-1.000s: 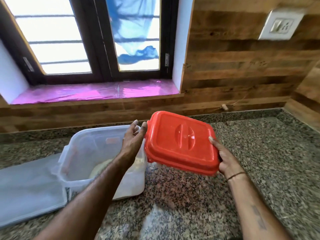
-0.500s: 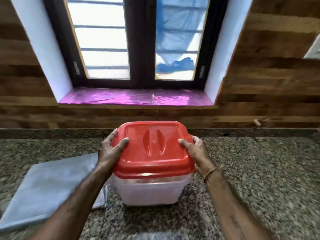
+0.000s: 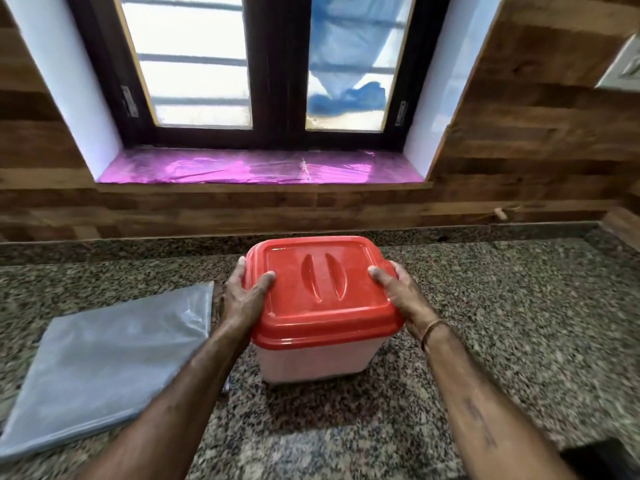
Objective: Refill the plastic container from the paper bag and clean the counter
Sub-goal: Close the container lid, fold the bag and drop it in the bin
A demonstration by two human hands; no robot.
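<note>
The granite counter (image 3: 502,306) carries one plastic container (image 3: 311,362), one red lid (image 3: 322,282) and one flat grey bag (image 3: 110,362) toward its left edge. Two hands are in view, the left hand (image 3: 242,299) and the right hand (image 3: 401,296). One window (image 3: 270,64) has two panes.

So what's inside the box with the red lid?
The red plastic lid covers the clear plastic box, both hands on it. The cloudy walls hide the contents.

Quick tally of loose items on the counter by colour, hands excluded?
Red: 1, the lid, held at its sides by the left hand and right hand
Translucent white: 1, the plastic container under it
Grey: 1, the flat bag
Total: 3
</note>
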